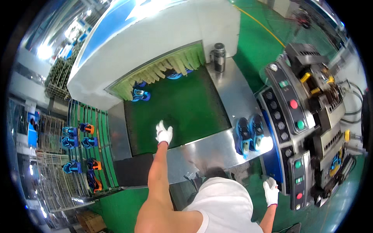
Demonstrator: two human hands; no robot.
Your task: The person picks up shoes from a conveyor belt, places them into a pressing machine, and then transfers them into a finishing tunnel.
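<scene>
My left hand [164, 133], in a white glove, reaches over the green conveyor belt [182, 112] with its fingers spread and nothing in them. Ahead of it, a blue shoe [140, 95] rests on the belt near the fabric strip curtain [163, 70]. More blue shoes [176, 75] are partly hidden under the strips. Low on the right, my right hand [271, 191], also gloved, is beside the machine's lower control panel, its fingers loosely extended and holding nothing visible. A pair of dark blue shoes [244, 136] stands on the metal table edge [202, 155] between my hands.
A steel flask [219, 57] stands on the metal ledge right of the belt. The machine [287, 105] at right carries red and green buttons. At left, a slatted rack [103, 151] holds several blue and orange shoes. A cardboard box [91, 220] lies on the floor.
</scene>
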